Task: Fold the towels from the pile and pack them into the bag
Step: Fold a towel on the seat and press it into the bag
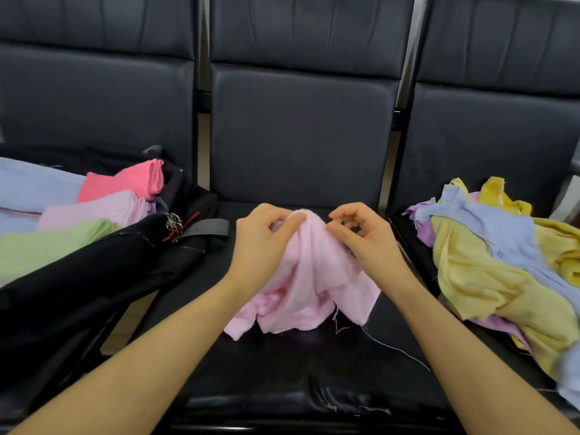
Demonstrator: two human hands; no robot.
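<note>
Grip: left hand (262,237) and right hand (365,235) both pinch the top edge of the pink towel (309,277), fingers curled into the cloth.
Towel position: hangs from the two pinch points, crumpled and unfolded, lower edge resting on the middle seat (301,146).
Done: folded towels (103,208) in pink, lilac, green and blue already lie in the black bag (103,265), left of the grip.
Left: unfolded pile (489,255) remains right of the grip; judged partway through.
Obstruction: loose threads (386,343) trail below the grip; bag strap (207,229) lies near the left hand.
</note>
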